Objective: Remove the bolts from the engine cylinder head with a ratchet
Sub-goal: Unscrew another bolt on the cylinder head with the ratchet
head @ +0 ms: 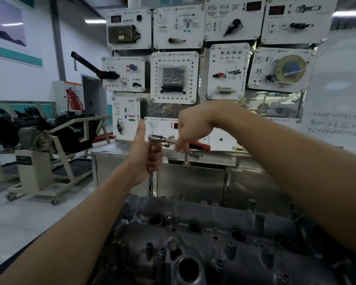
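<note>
A grey engine cylinder head (203,233) fills the lower middle, with several bolts (215,203) standing along its far edge. A ratchet (158,138) with a red handle is held level above it, and its long extension bar (150,184) runs straight down to the head's far left corner. My left hand (145,153) grips the extension just under the ratchet head, thumb pointing up. My right hand (190,128) comes over from the right and holds the ratchet handle with its fingers curled down; the fingers hide part of the handle.
A stainless steel cabinet (193,182) stands right behind the engine, topped by a wall of white training panels (174,77). Another engine on a wheeled stand (39,140) sits at the left, with open floor in front of it. A whiteboard (337,89) is at the right.
</note>
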Demonstrator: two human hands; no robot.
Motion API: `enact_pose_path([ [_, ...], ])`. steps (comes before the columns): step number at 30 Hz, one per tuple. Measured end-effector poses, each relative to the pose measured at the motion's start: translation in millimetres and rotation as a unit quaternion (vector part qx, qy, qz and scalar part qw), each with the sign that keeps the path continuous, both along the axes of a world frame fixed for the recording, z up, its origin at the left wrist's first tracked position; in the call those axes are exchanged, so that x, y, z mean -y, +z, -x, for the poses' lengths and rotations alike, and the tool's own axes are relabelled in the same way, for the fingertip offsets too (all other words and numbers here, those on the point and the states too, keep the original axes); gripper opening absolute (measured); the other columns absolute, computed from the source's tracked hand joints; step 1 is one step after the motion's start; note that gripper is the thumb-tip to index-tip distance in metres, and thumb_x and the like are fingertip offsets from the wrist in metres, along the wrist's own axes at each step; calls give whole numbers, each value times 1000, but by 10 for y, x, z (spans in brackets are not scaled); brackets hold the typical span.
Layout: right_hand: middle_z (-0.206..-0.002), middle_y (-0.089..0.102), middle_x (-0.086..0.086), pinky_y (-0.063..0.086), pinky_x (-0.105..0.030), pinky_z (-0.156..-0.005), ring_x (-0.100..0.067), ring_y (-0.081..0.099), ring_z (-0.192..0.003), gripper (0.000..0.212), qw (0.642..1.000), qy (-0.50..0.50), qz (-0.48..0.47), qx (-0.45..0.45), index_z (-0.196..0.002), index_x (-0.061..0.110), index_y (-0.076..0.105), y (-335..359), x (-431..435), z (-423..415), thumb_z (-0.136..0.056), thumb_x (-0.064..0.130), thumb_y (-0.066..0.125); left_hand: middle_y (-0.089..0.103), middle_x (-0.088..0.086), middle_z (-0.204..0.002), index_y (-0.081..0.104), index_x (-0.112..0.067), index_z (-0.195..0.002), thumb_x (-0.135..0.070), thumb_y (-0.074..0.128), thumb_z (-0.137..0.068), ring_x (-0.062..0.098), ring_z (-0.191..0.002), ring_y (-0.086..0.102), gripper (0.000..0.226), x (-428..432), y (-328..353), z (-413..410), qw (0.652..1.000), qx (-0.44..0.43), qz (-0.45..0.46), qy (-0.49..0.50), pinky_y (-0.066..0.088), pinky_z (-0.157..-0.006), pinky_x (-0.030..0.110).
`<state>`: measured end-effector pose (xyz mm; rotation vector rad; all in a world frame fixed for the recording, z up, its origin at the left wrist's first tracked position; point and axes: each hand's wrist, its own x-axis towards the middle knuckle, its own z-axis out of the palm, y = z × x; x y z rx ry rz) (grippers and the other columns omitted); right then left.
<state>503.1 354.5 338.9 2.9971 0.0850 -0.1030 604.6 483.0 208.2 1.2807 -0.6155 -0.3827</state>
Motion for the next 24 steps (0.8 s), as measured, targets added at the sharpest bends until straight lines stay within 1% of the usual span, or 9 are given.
enact_pose_path([
  [2, -55, 64, 10, 42, -28, -58, -13, 62, -69, 39, 996, -35, 62, 45, -53, 19, 69, -103, 55, -151, -84, 42, 73, 21, -4, -55, 31, -23, -58, -93, 15, -79, 16, -54, 12, 75, 12, 9, 19, 1000, 3, -10, -16, 13, -47, 30],
  [5, -88, 68, -4, 53, -32, -69, -24, 63, -83, 8, 994, -19, 38, 105, -74, 14, 65, -331, 19, -411, -82, 14, 61, 19, -4, -53, 28, -22, -56, -92, 15, -81, 14, -50, 12, 75, 11, 9, 9, 1000, -4, -3, -11, 11, -46, 29],
  [7, -120, 68, -8, 56, -42, -86, -26, 62, -102, 34, 994, 15, -3, 111, -107, 15, 65, -457, -29, -488, -79, 3, 51, 18, -4, -51, 27, -22, -55, -91, 15, -82, 14, -48, 12, 76, 3, 12, 12, 1000, -14, -1, 3, 11, -45, 28],
  [9, -123, 66, -9, 55, -47, -86, -26, 58, -103, 54, 992, 33, -31, 119, -126, 18, 57, -516, -25, -480, -76, 0, 47, 18, -4, -50, 27, -21, -54, -91, 15, -83, 13, -47, 13, 76, 1, 12, 20, 1000, -20, 5, 14, 11, -44, 27],
  [12, -122, 64, -7, 51, -47, -91, -27, 52, -110, 27, 989, 23, -8, 146, -97, 14, 63, -561, 68, -378, -75, 5, 51, 19, -5, -49, 26, -23, -54, -89, 16, -84, 12, -45, 13, 74, -1, 13, 32, 999, -24, 18, 33, 10, -43, 26],
  [16, -93, 73, -16, 56, -42, -74, -18, 60, -74, 21, 985, 20, -14, 172, -89, 2, 74, -390, 54, -79, -79, 15, 61, 20, -5, -50, 26, -24, -56, -91, 17, -83, 12, -46, 14, 73, -28, -1, 20, 998, -26, 30, 48, 14, -41, 26],
  [19, -82, 75, -4, 56, -37, -69, -11, 61, -65, 25, 993, 79, -70, 50, -97, 13, 78, -152, -179, 166, -89, 34, 69, 28, -3, -50, 36, -21, -53, -91, 15, -83, 12, -46, 18, 80, -26, -5, -4, 999, 2, 24, 44, 17, -45, 28],
  [21, -89, 75, 3, 58, -31, -76, -7, 71, -73, 27, 987, 115, -109, -32, -110, 25, 75, -80, -350, 240, -94, 43, 65, 43, 5, -52, 59, -11, -60, -89, 9, -86, 14, -46, 26, 96, -2, 5, -15, 998, 52, 7, 33, 17, -50, 31],
  [24, -96, 76, -3, 59, -34, -83, -12, 75, -81, 30, 980, 134, -146, -25, -112, 20, 73, -117, -437, 208, -97, 43, 61, 46, 15, -58, 67, -4, -74, -87, 7, -88, 19, -49, 25, 104, -6, 3, -19, 996, 83, 8, 29, 16, -52, 34],
])
